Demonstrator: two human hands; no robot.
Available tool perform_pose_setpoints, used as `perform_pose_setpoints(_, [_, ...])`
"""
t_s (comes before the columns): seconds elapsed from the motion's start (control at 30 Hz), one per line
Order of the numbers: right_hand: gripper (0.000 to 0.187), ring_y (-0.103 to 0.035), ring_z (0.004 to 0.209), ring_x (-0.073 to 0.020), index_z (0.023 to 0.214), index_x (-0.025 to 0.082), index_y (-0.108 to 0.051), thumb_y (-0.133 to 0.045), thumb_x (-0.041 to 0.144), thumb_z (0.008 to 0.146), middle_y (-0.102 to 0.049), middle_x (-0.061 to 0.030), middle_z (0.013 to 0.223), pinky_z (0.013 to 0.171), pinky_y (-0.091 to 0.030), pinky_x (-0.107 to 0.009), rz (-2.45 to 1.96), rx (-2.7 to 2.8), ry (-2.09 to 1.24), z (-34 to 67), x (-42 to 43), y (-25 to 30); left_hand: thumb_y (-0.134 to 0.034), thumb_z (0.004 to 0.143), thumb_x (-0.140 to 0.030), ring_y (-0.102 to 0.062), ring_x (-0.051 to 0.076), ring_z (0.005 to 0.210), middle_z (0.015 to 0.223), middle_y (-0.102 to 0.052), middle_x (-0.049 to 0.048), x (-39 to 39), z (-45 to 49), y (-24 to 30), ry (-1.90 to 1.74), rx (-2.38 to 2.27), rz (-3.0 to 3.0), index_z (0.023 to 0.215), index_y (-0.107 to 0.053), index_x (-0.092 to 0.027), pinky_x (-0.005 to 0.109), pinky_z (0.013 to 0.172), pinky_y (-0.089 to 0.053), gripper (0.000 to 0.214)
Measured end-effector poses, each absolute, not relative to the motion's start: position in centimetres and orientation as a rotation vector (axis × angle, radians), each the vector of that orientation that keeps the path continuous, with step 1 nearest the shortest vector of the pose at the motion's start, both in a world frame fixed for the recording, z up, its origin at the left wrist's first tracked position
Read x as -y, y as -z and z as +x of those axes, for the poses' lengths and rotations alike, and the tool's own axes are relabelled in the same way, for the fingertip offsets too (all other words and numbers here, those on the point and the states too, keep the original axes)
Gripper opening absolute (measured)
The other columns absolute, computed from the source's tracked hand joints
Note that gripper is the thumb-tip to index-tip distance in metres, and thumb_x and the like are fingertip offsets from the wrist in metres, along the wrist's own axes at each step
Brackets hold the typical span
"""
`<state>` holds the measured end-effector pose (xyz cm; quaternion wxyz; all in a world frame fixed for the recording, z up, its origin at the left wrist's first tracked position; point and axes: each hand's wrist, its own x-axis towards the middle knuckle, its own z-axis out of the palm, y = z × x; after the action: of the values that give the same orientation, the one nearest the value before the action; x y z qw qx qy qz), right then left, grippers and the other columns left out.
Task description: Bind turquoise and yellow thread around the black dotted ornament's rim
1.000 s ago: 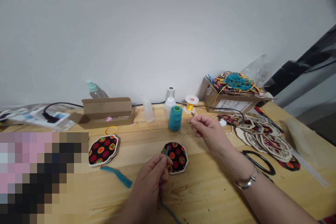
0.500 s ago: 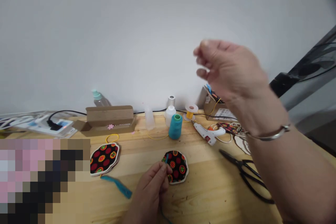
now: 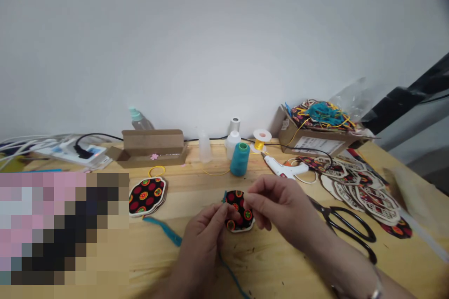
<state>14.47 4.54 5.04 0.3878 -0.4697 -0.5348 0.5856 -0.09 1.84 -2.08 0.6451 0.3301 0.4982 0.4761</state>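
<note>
My left hand (image 3: pixel 206 229) is closed in a pinch at the near-left side of a fabric-covered patch (image 3: pixel 247 203), dark with red and orange flower circles and a pale border. A teal strip (image 3: pixel 234 275) is held in this hand; its short end pokes up above the fingertips and its long tail trails down toward me. My right hand (image 3: pixel 280 210) hovers over the patch's right side, thumb and forefinger pinched together. Whatever is between those fingers is too small to make out. Both hands partly cover the patch.
Left lies a stack of similar patches (image 3: pixel 148 195) with a teal tail. Behind stand a teal thread cone (image 3: pixel 240 160), a yellow spool (image 3: pixel 261 141), an open carton (image 3: pixel 152 140) and a glue gun (image 3: pixel 286 167). Black scissors (image 3: pixel 351 224), loose pieces (image 3: pixel 372 196) and a full box (image 3: pixel 315 142) are right.
My right hand has come down from high in front of the wall to beside the left hand at the patch. The left hand keeps its pinch, and the view has shifted slightly.
</note>
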Motion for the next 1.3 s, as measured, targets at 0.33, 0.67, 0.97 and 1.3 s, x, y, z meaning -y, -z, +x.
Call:
perform_pose_setpoints(0.33, [0.015,-0.054,0.055,-0.0099,0.067,0.016,-0.062,-0.055,0.024,0.076,-0.061,0.0004,0.06,0.051,-0.042,-0.02,-1.324,1.562,-1.164,13.6,-3.7,-0.1,-0.057,0.078,-0.033,-0.059,0.02,0.085,0.085,-0.071,0.0034,-1.8,-0.1,1.7,-1.029,-1.102,0.784,0.094,-0.071,-0.02,0.029,0.079,-0.042,0.025])
perform_pose_setpoints(0.67, [0.013,-0.055,0.059,-0.0115,0.068,0.018,-0.062,-0.053,0.018,0.078,-0.064,0.0002,0.064,0.056,-0.041,-0.022,-1.277,1.785,-0.991,13.6,-3.4,1.1,-0.061,0.075,-0.03,-0.059,0.016,0.076,0.08,-0.071,0.0022,-1.8,0.2,1.3,-1.069,-1.073,0.68,0.09,-0.073,-0.021,0.023,0.071,-0.043,0.021])
perform_pose_setpoints(0.97, [0.015,-0.056,0.062,-0.0109,0.068,0.018,-0.062,-0.051,0.014,0.078,-0.064,0.0014,0.067,0.058,-0.04,-0.022,-1.229,1.824,-1.006,13.5,-3.3,1.1,-0.064,0.073,-0.03,-0.027,0.004,0.041,0.046,-0.044,-0.0056,-1.8,0.2,1.2,-1.095,-1.05,0.568,0.089,-0.072,-0.014,0.014,0.038,-0.023,0.024])
perform_pose_setpoints(1.3, [0.016,-0.056,0.06,-0.0102,0.066,0.018,-0.06,-0.051,0.012,0.077,-0.064,0.002,0.065,0.058,-0.041,-0.021,-1.197,1.779,-1.038,13.4,-3.4,1.1,-0.062,0.076,-0.029,-0.021,0.004,0.043,0.049,-0.039,-0.0058,-1.9,0.3,1.5,-1.092,-1.014,0.556,0.09,-0.071,-0.013,0.014,0.038,-0.019,0.023])
